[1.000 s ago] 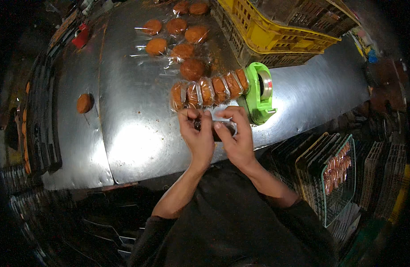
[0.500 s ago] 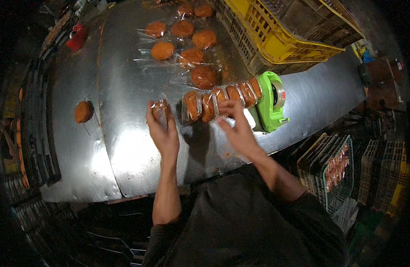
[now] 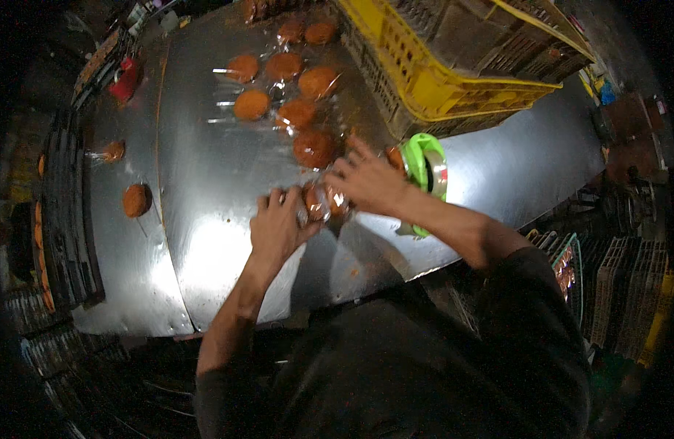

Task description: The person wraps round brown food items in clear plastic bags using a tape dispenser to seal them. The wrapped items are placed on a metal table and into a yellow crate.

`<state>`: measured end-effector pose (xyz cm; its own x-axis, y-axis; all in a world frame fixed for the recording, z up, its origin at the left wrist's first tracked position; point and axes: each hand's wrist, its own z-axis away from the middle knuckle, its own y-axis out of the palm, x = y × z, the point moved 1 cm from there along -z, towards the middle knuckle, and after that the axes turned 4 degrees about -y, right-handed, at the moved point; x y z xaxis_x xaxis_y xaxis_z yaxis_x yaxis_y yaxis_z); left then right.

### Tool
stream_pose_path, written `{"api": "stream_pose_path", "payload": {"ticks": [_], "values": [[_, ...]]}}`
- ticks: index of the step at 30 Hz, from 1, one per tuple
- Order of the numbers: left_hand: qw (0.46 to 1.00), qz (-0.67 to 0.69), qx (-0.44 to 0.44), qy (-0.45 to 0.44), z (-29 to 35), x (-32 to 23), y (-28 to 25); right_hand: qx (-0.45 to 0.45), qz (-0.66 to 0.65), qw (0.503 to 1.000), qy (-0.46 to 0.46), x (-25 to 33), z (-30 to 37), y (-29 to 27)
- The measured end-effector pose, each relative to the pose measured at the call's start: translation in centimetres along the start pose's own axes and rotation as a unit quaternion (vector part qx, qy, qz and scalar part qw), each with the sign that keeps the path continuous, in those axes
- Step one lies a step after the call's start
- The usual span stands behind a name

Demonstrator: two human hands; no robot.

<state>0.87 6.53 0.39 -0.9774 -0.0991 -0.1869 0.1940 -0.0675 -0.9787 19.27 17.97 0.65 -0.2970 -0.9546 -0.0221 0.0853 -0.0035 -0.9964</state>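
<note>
Row of brown rounded buns in clear film (image 3: 318,203) sits between the hands, back from the bare-metal worktop's (image 3: 205,154) front edge; long axis slants far-right toward lime-green plastic tape dispenser (image 3: 433,151). Left hand (image 3: 273,225) curls at its left end, right hand (image 3: 373,183) splays across its middle, hiding buns; blur, can't tell if either grips

**Both arms reaching out front, backs of the hands up**

Left hand (image 3: 275,223) has its fingers bent, thumb poking out to the right. Right hand (image 3: 370,181) is kinda blurry, fingers fanned up and left. Left forearm (image 3: 238,311) angles upward, right forearm (image 3: 454,225) slants in leftward. Can't tell if either's gripping.
</note>
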Motion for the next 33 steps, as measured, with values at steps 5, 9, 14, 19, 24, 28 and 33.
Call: {"api": "stream_pose_path", "payload": {"ticks": [5,9,14,19,24,28,33], "values": [[0.986,0.135,0.014,-0.096,3.5,-1.8,-1.3,-0.036,-0.170,0.984,-0.041,1.7,-1.7,0.9],[0.986,0.082,-0.110,-0.092,4.6,-5.2,-13.3,-0.232,-0.136,0.952,-0.147,-1.8,0.7,-13.3],[0.908,0.281,-0.305,0.057,-10.7,-16.0,-31.3,-0.479,-0.032,0.872,-0.096,-16.8,12.8,-33.2],[0.964,0.223,-0.058,0.133,-23.1,-25.8,-32.9,-0.082,-0.225,0.969,-0.055,-29.5,15.1,-36.0],[0.980,0.121,0.105,0.120,-27.0,-29.0,-26.2,-0.040,-0.127,0.991,0.004,-33.8,14.4,-25.6],[0.959,0.215,0.114,0.143,-26.3,-28.2,-23.4,0.123,-0.015,0.991,0.046,-32.5,13.3,-26.9],[0.967,-0.250,0.019,0.043,-24.3,-34.8,-30.4,0.260,-0.081,0.961,0.052,-33.2,14.7,-28.5]]}}
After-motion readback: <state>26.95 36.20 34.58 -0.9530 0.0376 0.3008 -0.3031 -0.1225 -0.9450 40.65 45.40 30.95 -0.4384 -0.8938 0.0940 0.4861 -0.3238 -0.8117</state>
